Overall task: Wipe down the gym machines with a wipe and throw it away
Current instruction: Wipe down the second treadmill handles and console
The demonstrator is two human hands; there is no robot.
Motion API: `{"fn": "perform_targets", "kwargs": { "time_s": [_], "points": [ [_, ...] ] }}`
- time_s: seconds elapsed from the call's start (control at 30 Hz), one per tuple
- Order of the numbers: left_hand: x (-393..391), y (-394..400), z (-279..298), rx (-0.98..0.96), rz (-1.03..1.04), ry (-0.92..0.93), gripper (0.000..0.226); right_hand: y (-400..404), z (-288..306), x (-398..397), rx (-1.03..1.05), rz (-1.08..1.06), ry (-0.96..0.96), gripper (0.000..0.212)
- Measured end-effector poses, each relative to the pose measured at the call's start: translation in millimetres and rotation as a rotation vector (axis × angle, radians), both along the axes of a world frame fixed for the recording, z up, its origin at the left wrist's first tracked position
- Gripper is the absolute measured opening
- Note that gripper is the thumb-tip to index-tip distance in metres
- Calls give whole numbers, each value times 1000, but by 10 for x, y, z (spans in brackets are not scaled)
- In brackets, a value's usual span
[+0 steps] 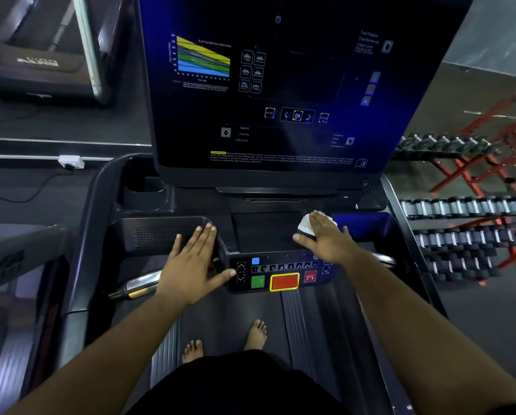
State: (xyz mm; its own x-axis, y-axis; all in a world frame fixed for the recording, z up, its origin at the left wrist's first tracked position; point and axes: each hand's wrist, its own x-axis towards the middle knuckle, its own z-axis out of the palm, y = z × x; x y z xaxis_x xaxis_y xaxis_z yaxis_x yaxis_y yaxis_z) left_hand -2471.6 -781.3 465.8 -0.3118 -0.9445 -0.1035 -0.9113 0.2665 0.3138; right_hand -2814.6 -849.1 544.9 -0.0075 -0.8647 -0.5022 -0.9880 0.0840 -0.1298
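Note:
I stand barefoot on a treadmill [250,313] facing its dark console screen [280,85]. My right hand [325,238] lies flat, fingers straight, pressing a crumpled white wipe [306,224] onto the console tray just right of centre. Most of the wipe is hidden under the palm. My left hand [190,265] rests open with spread fingers on the left part of the console, its fingertips at the perforated speaker panel [161,235] and its thumb near the button strip [283,274].
The button strip holds green, red and stop keys. A cup holder [144,190] sits at the upper left of the console. Dumbbell racks [466,229] with red frames stand to the right. Another machine [47,61] is at the far left, with a wall socket [71,161] and cable.

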Motion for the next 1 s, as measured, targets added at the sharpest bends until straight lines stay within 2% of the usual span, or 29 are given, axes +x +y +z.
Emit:
{"fn": "perform_targets", "kwargs": {
  "time_s": [0.13, 0.23, 0.33, 0.47, 0.57, 0.67, 0.77, 0.83, 0.9, 1.0],
  "points": [
    [-14, 5, -19, -14, 4, 6, 109, 274, -43, -133, -137, -106, -60, 118],
    [-12, 2, -28, -18, 9, 18, 110, 628, -119, -62, -222, -100, 28, 124],
    [-25, 1, -6, -9, 3, 12, 109, 938, -210, 289, -249, 16, 144, 136],
    [13, -16, -23, 6, -7, 45, 109, 1132, -555, 1048, -319, 159, 96, 144],
    [58, -32, -18, 35, -20, 111, 104, 1163, -764, 1470, -354, 329, 131, 144],
    [87, -27, 13, 38, -72, 124, 93, 1228, -839, 1519, -346, 465, 169, 140],
    [106, -15, 23, 43, -95, 106, 91, 1372, -923, 1206, -355, 564, 218, 128],
    [104, -22, 23, 41, -94, 100, 92, 1438, -932, 947, -335, 533, 243, 124],
    [101, -24, 14, 28, -85, 92, 91, 1488, -891, 833, -311, 400, 212, 119],
    [91, -17, -17, 25, -76, 89, 91, 1498, -858, 1096, -252, 270, 164, 125]
  ]
}}
